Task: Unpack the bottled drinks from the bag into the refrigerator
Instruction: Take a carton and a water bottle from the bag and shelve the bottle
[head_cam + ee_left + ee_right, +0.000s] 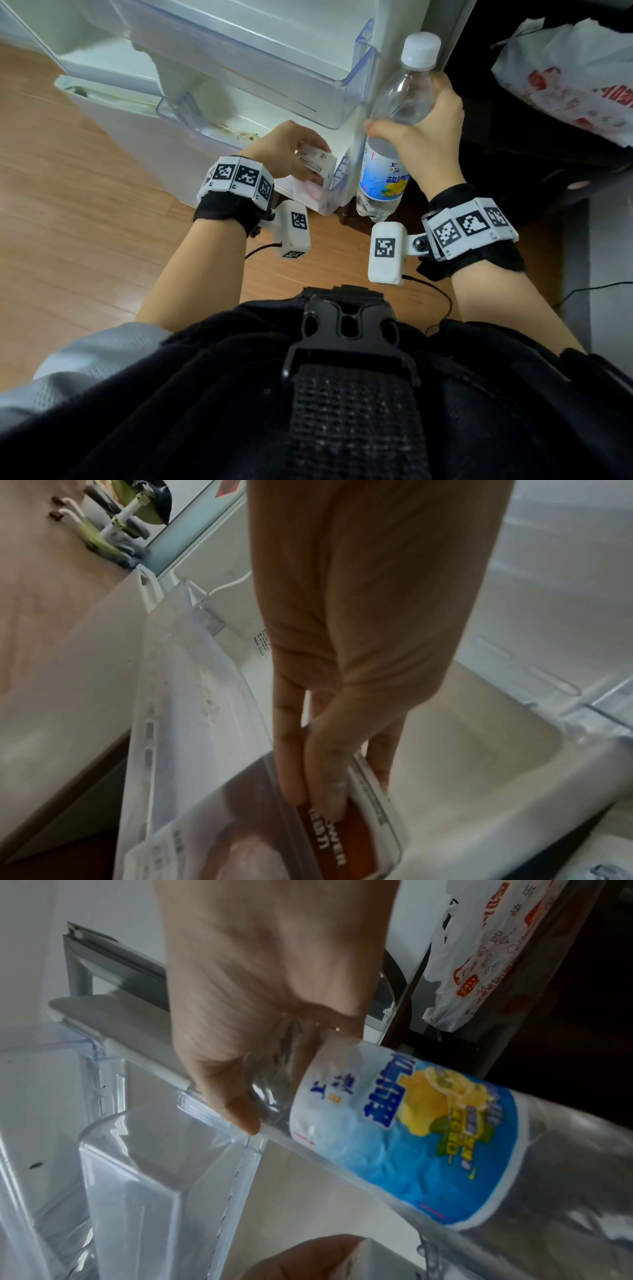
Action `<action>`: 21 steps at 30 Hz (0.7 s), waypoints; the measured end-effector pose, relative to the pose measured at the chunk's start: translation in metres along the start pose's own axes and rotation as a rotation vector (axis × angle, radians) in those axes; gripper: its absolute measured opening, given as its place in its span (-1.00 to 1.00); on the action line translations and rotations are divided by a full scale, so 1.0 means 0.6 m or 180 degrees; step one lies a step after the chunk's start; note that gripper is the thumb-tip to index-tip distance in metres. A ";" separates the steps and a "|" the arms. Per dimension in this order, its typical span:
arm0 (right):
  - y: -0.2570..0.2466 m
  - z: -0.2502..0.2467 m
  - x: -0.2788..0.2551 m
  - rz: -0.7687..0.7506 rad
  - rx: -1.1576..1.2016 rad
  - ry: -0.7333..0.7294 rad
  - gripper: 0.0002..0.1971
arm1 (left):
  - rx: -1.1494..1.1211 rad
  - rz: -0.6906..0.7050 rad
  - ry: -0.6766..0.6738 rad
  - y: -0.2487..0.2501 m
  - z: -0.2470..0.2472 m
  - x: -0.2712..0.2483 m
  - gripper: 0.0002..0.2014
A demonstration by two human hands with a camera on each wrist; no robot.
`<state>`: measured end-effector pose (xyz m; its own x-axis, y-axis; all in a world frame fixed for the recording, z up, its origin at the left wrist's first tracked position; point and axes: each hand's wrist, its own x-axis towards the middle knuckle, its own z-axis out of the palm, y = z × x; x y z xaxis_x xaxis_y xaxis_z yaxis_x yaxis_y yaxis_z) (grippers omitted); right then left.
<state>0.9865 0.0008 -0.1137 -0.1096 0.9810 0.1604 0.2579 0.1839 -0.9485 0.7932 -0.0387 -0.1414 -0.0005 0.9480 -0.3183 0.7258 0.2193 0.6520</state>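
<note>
A black strap with a buckle (346, 329) sits closest, at 6 o'clock in the head view. Just past it, the left hand (284, 150) holds a small white and red packet (317, 161), fingers curled round it, inside the bottom door bin (329, 195) of the refrigerator (191, 113). At 3 o'clock from that hand, the right hand (428, 137) grips a clear bottle (387, 150) with a blue and yellow label and a white cap. The bottle is held up beside the door's edge, a bit tilted. Farther off, at 2 o'clock, the white and red plastic bag (565, 75) lies on a dark surface.
</note>
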 end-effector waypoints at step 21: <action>0.006 0.003 -0.037 -0.0440 -0.0085 -0.0284 -0.44 | -0.0280 -0.0058 0.1342 -0.003 0.060 -0.020 -0.38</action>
<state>0.9884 -0.0205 -0.1210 -0.2304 0.9369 0.2629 0.2599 0.3196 -0.9112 0.8168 -0.0586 -0.1639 -0.3071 0.9511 -0.0333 0.6615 0.2385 0.7110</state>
